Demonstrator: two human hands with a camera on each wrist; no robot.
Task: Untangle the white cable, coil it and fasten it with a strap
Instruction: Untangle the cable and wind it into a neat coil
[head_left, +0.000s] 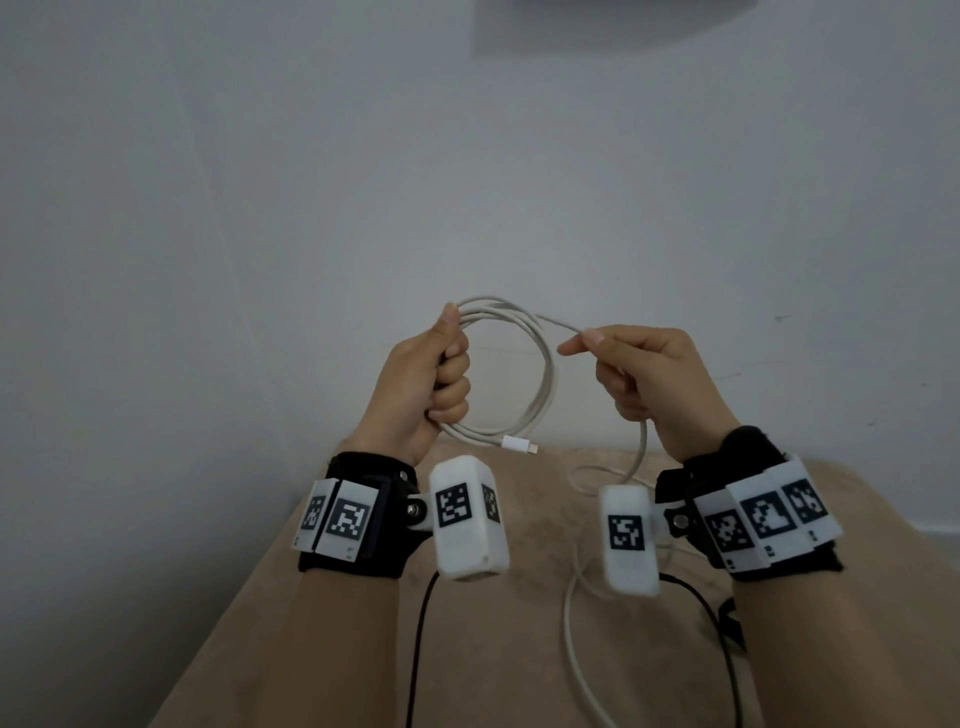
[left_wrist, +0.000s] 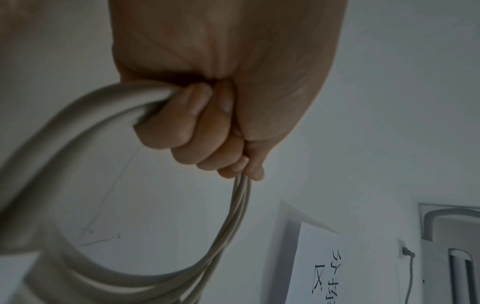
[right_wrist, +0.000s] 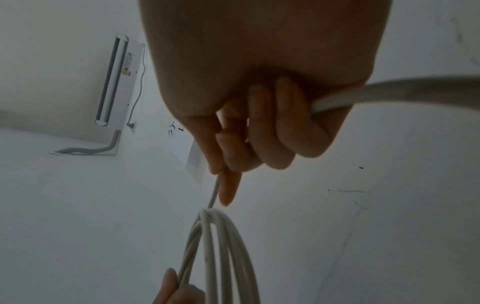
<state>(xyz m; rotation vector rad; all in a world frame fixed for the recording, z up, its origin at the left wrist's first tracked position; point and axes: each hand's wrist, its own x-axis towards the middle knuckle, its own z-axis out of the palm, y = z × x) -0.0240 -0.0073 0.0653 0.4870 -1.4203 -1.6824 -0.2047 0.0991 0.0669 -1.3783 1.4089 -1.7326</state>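
Observation:
The white cable (head_left: 543, 374) hangs as a round coil of a few loops in front of the wall. My left hand (head_left: 431, 379) grips the coil's left side in a fist (left_wrist: 197, 127), thumb up on top. The cable's white plug end (head_left: 517, 445) sticks out below the coil. From the coil's top a single strand runs right to my right hand (head_left: 634, 369), which pinches it between thumb and forefinger (right_wrist: 223, 174); the rest of the strand passes through the curled fingers and drops to the table. No strap is visible.
The loose cable tail (head_left: 571, 623) lies on the beige table (head_left: 337, 649) between my forearms, beside thin black wires (head_left: 421, 649) from the wrist cameras. A plain white wall (head_left: 467, 182) rises right behind the table. A wall air conditioner (right_wrist: 111, 82) shows up high.

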